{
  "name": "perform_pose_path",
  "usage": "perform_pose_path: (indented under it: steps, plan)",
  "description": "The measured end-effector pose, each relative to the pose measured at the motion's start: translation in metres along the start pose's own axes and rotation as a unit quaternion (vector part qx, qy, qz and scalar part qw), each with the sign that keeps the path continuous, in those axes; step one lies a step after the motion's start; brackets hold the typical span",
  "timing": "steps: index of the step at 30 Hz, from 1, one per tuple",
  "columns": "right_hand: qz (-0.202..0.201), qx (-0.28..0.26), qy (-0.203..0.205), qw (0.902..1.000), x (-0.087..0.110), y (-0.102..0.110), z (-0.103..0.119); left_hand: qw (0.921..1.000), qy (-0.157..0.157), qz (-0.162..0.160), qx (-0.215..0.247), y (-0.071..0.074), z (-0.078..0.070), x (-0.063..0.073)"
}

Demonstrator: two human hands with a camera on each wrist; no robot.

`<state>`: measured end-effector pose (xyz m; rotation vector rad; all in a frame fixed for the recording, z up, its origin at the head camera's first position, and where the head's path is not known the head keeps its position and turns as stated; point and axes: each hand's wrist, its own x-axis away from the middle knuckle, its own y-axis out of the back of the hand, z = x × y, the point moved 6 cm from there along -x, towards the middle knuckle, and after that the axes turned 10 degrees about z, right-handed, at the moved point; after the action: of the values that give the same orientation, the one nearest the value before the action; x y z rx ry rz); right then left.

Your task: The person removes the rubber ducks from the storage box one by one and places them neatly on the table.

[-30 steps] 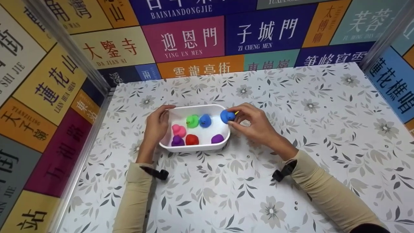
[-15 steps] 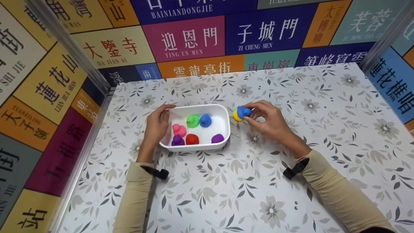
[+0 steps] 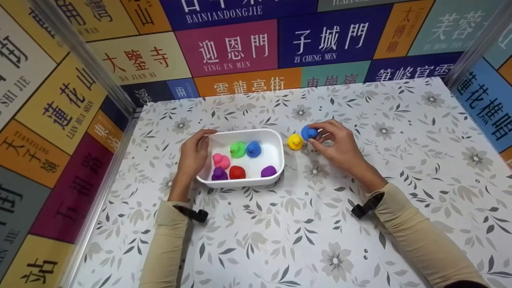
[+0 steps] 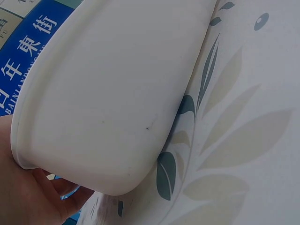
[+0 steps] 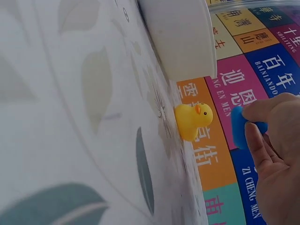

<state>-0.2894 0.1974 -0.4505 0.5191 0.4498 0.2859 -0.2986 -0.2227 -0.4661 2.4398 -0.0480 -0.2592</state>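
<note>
In the head view my left hand [image 3: 194, 154] grips the left end of a white plastic tub [image 3: 281, 158]. The left wrist view has fingers [image 4: 35, 197] bent around the rim at the tub's corner. My right hand [image 3: 338, 142] pinches a blue rubber duck [image 3: 309, 132] between thumb and fingers, held above the table in the right wrist view. Just left of it a yellow rubber duck [image 3: 295, 142] stands upright on the table, outside the tub. Inside the tub lie a green duck [image 3: 238, 149], another blue duck [image 3: 253, 149] and several pink, red and purple ones.
A white table [image 3: 280, 240] with a grey leaf and flower print lies under everything. Upright panels [image 3: 228, 50] covered in coloured Chinese lettering stand along its back and sides.
My right hand has moved right, away from the tub, with the blue duck. The yellow duck, seen partly behind the blue one before, now stands alone on the table. The left hand stays put.
</note>
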Motion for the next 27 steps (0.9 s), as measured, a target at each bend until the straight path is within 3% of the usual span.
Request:
perform_pose_path:
  steps: [6,12,23,27]
  plan:
    - [0.034,0.048,-0.055,0.9967,0.000,-0.002,-0.009,1.0000,-0.003,-0.001,0.000,0.000,0.000,0.000]
    - [0.074,0.062,-0.098,0.9905,-0.001,-0.004,-0.020,1.0000,-0.006,-0.004,0.003,0.000,0.001,-0.001]
    - [0.113,0.081,-0.124,0.9825,0.001,-0.008,-0.028,1.0000,-0.002,0.005,0.002,-0.001,0.000,0.000]
    - [0.113,0.075,-0.118,0.9837,0.001,-0.007,-0.029,1.0000,-0.001,0.004,-0.004,-0.001,0.000,0.000]
